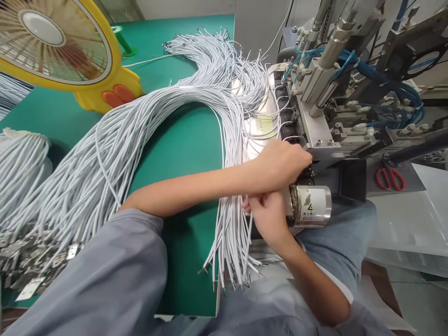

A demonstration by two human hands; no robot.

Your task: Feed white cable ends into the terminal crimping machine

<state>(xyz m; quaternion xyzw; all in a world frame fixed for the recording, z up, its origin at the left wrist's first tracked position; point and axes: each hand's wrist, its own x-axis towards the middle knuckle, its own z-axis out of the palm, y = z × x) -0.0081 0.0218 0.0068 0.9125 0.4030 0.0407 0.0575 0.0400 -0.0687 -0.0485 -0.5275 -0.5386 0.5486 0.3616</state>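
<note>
A thick bundle of white cables (182,95) arcs over the green table, its stripped ends with small coloured wires hanging at the near edge. My left hand (282,163) reaches across the bundle, closed, against the front of the machine (315,126); what its fingers hold is hidden. Just below it, my right hand (269,214) is closed beside the hanging ends, with a single white cable (250,228) coming down from its fingers. Several cables loop into a row of black slots (287,114) on the machine.
A yellow fan (129,84) stands at the left on the green table (189,140). More white cables with metal connectors (31,252) lie at the lower left. Beside my right hand is a clear labelled cylinder (313,205). Red-handled scissors (390,179) lie at the right.
</note>
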